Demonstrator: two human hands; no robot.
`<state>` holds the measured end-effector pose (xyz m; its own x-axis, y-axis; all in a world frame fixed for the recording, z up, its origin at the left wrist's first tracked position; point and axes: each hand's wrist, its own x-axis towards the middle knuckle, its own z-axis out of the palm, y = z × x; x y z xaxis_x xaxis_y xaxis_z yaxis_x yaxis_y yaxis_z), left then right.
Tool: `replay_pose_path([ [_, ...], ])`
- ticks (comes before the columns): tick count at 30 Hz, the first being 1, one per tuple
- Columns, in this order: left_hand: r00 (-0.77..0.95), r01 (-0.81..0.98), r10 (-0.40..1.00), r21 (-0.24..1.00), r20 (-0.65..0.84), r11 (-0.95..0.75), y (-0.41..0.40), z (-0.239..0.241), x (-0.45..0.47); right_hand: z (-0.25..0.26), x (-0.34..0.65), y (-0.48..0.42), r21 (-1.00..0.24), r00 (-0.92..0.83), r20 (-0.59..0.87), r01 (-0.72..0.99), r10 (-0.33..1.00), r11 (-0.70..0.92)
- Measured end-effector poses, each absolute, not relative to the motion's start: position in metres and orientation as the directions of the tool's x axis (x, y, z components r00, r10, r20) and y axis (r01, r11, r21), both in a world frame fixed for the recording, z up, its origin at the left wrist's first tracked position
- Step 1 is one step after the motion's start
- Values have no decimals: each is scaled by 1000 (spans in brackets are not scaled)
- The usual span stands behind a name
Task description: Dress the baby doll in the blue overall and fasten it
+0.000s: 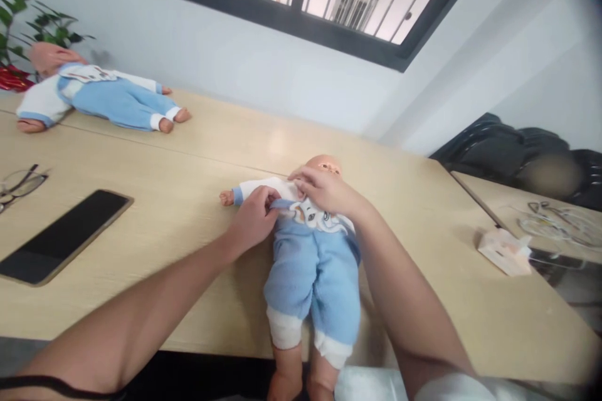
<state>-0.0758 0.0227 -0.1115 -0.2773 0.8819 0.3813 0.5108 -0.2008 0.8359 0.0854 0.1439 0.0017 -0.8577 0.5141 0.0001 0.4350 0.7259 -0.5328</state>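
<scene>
A baby doll (324,163) lies on its back before me, head away, its legs reaching past the table's front edge. It wears blue trousers (294,263) with white cuffs and a white top with blue trim. A white bib-like piece (313,216) with an animal face covers its chest. My left hand (256,216) pinches a blue strap (282,203) at the side of that piece. My right hand (327,191) rests over the doll's upper chest below its chin, fingers bent; whether they grip anything is hidden.
A second doll (117,100) in matching clothes lies at the back left by a potted plant (47,25). A phone (66,235) and glasses (23,185) are on the left of the table (188,301). At right stand a tissue pack (505,250), cables (559,222) and black chairs (508,144).
</scene>
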Motion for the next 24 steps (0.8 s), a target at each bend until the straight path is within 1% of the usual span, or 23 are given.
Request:
replay_pose_path([
  [2,-274,532,861,813,429,-236,21,-108,-76,-2,55,157,-404,-888,-47,436,458,804],
  [3,-275,533,853,809,443,-249,20,-106,-76,-5,40,162,-360,-917,-91,394,388,846],
  [5,-279,527,843,807,460,-266,19,-104,-75,-11,15,168,-321,-951,-211,284,224,903],
  [6,-279,525,841,807,464,-271,19,-103,-74,-14,6,169,-314,-951,-263,246,165,917],
  [7,-280,525,840,807,466,-273,19,-103,-73,-16,1,169,-305,-946,-294,226,134,925],
  [9,-292,517,836,812,464,-270,19,-103,-72,-16,0,167,-274,-950,-275,223,145,936],
  [14,-349,485,808,829,475,-279,14,-103,-71,-3,34,165,-185,-964,-59,266,260,946],
  [17,-325,554,745,756,582,-349,6,-97,-68,5,60,168,-173,-947,61,301,315,938],
  [20,-337,602,641,682,689,-416,-2,-89,-64,8,82,170,-217,-939,129,286,318,933],
  [22,-368,544,649,720,666,-431,-3,-87,-62,9,92,170,-241,-937,145,279,319,929],
  [24,-381,406,728,811,570,-422,-1,-88,-61,9,98,168,-230,-935,138,291,327,929],
])
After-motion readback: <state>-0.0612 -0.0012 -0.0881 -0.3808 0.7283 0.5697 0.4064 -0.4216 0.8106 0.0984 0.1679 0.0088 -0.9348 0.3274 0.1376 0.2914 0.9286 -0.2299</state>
